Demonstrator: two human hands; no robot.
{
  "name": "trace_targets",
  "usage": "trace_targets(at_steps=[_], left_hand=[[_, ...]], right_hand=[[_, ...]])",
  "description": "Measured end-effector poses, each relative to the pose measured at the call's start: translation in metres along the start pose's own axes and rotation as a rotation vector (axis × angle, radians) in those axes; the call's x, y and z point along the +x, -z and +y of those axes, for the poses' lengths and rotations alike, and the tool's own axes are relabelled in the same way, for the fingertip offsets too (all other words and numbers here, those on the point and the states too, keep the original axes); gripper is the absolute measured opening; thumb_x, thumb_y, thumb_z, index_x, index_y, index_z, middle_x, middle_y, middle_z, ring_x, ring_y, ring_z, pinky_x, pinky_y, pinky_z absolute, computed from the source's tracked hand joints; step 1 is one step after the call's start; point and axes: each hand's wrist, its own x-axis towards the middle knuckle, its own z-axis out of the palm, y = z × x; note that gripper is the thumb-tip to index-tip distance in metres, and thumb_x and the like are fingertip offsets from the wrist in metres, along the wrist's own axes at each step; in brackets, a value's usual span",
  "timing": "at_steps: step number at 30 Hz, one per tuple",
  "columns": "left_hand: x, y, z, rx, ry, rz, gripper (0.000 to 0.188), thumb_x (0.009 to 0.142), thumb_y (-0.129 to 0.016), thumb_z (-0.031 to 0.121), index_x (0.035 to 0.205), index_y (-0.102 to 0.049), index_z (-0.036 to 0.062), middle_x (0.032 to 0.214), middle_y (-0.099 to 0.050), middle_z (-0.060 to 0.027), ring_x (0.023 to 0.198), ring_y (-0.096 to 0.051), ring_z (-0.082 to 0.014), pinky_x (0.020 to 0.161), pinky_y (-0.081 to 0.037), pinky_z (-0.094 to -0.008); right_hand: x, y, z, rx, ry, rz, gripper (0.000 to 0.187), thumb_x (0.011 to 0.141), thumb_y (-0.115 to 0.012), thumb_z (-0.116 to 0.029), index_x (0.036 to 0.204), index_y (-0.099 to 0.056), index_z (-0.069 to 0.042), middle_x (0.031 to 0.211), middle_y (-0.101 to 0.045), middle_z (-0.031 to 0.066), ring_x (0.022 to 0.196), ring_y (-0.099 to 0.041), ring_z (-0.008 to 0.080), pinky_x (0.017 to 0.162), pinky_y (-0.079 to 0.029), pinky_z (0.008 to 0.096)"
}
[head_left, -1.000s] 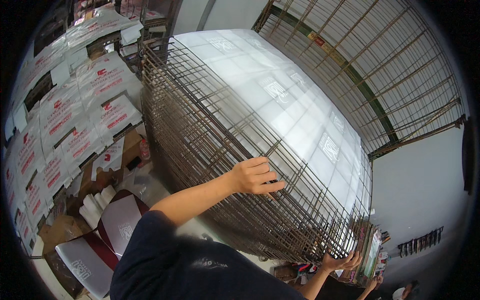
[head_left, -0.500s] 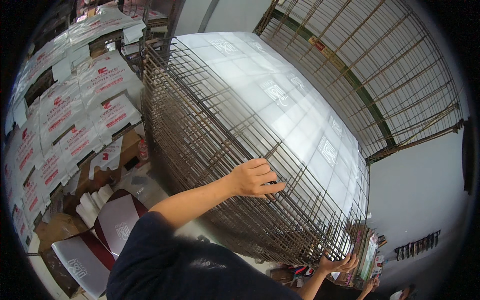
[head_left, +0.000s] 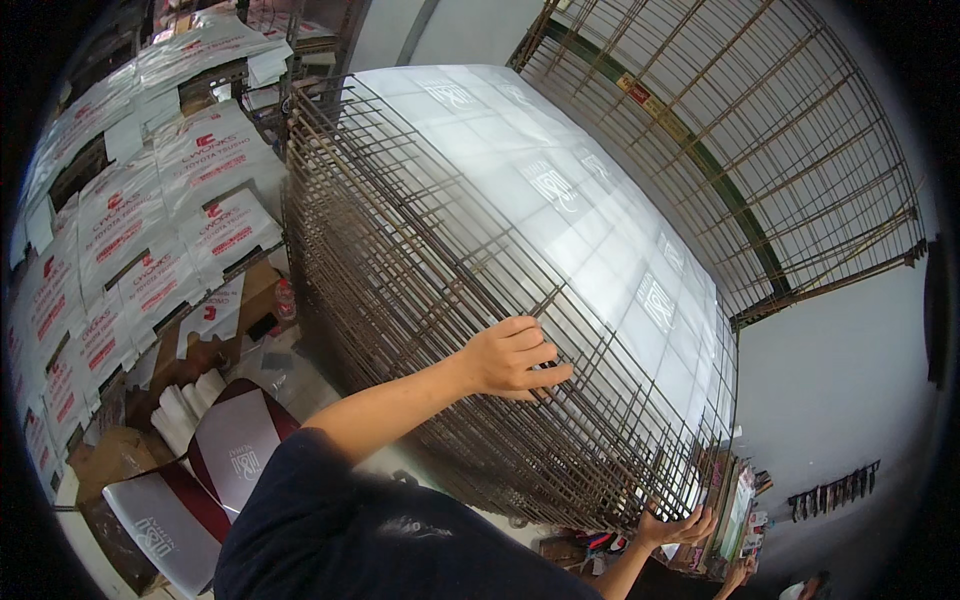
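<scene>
A large rack of stacked wire shelves [head_left: 400, 300] fills the middle, its top shelf covered with white printed plastic sheets [head_left: 560, 190] that look like bags. My left hand [head_left: 515, 360] is curled over the rack's near edge, fingers bent round the wires and one finger reaching further out. At the rack's near right corner, my right hand [head_left: 678, 527] grips the frame, with its fingers pointing right and partly behind the wires. The wires hide some of both hands' fingertips.
White bags with red print [head_left: 150, 230] cover another rack on the left. Below it lie grey-and-maroon bags [head_left: 235, 450], white rolls [head_left: 185, 410] and a small bottle [head_left: 285, 298]. A raised wire shelf [head_left: 720, 130] stands behind. Another person's hand [head_left: 737, 575] shows at lower right.
Both hands keep their places on the rack. My left arm and sleeve have shifted only very slightly.
</scene>
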Motion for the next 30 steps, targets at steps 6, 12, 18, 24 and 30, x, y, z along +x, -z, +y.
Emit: trace_targets(at_steps=[6,12,18,24,30], left_hand=[[-0.001,0.000,-0.002,-0.004,-0.003,-0.002,0.045,0.058,-0.074,0.046,0.099,-0.065,0.0276,0.081,-0.048,0.0054,0.079,-0.051,-0.0153,0.087,-0.045,-0.0340],[-0.001,-0.002,0.000,-0.005,0.004,0.002,0.040,0.064,-0.073,0.046,0.098,-0.065,0.0274,0.080,-0.048,0.0054,0.079,-0.051,-0.0153,0.086,-0.045,-0.0339],[0.001,-0.003,0.002,-0.013,0.012,0.025,0.035,0.066,-0.069,0.043,0.097,-0.067,0.0262,0.078,-0.047,0.0047,0.076,-0.048,-0.0163,0.085,-0.044,-0.0340],[0.006,-0.001,0.003,-0.011,0.032,0.013,0.027,0.070,-0.068,0.039,0.093,-0.067,0.0247,0.076,-0.047,0.0039,0.072,-0.047,-0.0166,0.083,-0.043,-0.0344],[0.009,-0.001,0.002,0.041,0.001,-0.027,0.032,0.066,-0.072,0.048,0.084,-0.069,0.0212,0.070,-0.044,0.0024,0.068,-0.045,-0.0187,0.081,-0.041,-0.0376]], right_hand=[[0.002,0.000,-0.002,0.053,-0.001,0.007,0.084,0.082,-0.052,-0.071,0.139,-0.041,-0.011,0.133,-0.045,0.0171,0.131,-0.036,0.0402,0.104,-0.029,0.0656],[0.005,0.001,-0.004,0.040,0.011,0.010,0.082,0.083,-0.052,-0.069,0.138,-0.042,-0.009,0.133,-0.044,0.0173,0.131,-0.035,0.0404,0.103,-0.031,0.0645],[0.007,0.001,0.000,0.086,-0.002,0.033,0.086,0.082,-0.052,-0.072,0.138,-0.041,-0.008,0.133,-0.044,0.0178,0.131,-0.035,0.0429,0.103,-0.029,0.0661],[0.014,0.007,-0.013,0.121,-0.055,0.036,0.077,0.078,-0.069,-0.055,0.135,-0.043,-0.011,0.136,-0.043,0.0154,0.131,-0.035,0.0424,0.104,-0.031,0.0634],[0.009,0.002,-0.012,0.135,-0.076,0.044,0.083,0.074,-0.070,-0.061,0.135,-0.044,-0.011,0.134,-0.046,0.0173,0.130,-0.036,0.0433,0.106,-0.029,0.0610]])
